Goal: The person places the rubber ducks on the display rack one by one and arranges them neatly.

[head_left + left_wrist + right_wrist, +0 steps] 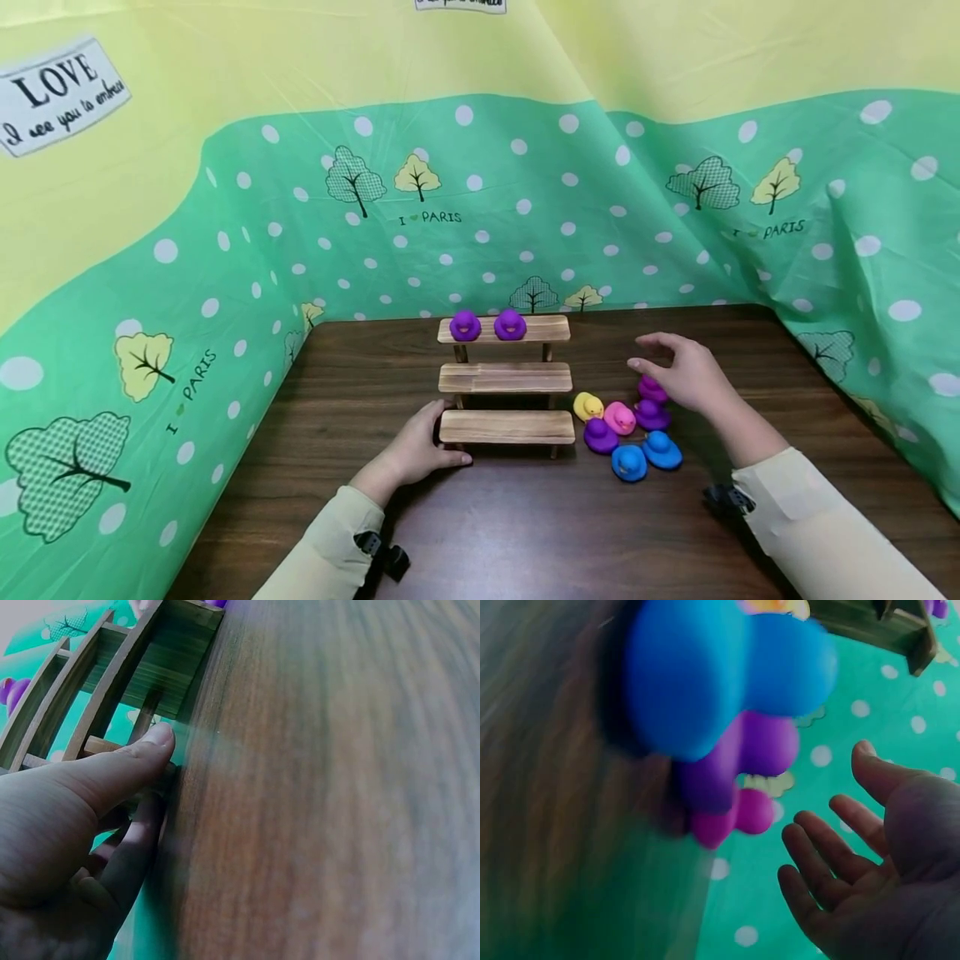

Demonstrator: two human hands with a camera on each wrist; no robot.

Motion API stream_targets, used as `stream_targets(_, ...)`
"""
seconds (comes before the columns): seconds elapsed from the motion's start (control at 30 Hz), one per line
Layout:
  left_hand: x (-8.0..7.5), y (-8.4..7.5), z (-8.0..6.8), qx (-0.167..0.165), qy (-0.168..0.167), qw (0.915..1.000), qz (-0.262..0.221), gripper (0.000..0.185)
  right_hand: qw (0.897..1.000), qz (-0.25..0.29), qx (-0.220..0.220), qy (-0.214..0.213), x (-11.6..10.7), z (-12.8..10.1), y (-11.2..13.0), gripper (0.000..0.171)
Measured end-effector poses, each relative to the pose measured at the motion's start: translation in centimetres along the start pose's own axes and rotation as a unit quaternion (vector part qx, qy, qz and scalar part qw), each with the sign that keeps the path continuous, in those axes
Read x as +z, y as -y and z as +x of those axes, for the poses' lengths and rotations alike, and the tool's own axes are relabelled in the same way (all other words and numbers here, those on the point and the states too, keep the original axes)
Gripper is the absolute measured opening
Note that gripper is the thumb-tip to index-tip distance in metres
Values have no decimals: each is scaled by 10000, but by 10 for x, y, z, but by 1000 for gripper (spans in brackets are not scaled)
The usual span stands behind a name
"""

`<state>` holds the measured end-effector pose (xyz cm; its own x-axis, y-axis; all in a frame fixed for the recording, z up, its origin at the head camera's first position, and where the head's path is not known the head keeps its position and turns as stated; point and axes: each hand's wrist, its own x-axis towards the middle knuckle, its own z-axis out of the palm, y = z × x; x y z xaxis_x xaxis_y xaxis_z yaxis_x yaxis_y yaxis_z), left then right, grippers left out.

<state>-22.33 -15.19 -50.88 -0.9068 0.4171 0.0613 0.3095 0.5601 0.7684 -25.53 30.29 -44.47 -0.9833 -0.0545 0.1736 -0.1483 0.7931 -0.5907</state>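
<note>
My left hand (415,446) grips the brown wooden three-tier stand (505,378); right of it, my right hand (692,372) gapes empty near a purple rubber duck (651,389). Probably a pick-up: I'd pinch next.

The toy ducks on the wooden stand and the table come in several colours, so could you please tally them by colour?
Purple ducks: 5, one partly hidden by the right hand
Blue ducks: 2
Yellow duck: 1
Pink duck: 1
Total: 9
</note>
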Motion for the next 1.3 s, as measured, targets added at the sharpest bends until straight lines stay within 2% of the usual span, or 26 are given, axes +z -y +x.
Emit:
stream_targets(0.33,3,1,-2,-5,2,10000,-24,80,9953,-443,349,786,2,-2,-36,65)
stream_targets(0.43,3,1,-1,-2,-3,10000,-4,80,9931,-490,458,959,1,-2,-41,60)
stream_targets(0.73,2,1,0,23,-30,10000,32,79,9924,-426,452,1067,-2,-2,-41,33)
stream_targets(1.1,2,1,1,-17,-9,10000,1,82,9876,-612,290,1418,-9,-9,-32,36)
stream_targets(1.3,0,0,0,-42,-9,10000,25,81,9885,-262,169,1482,-5,-12,-32,40)
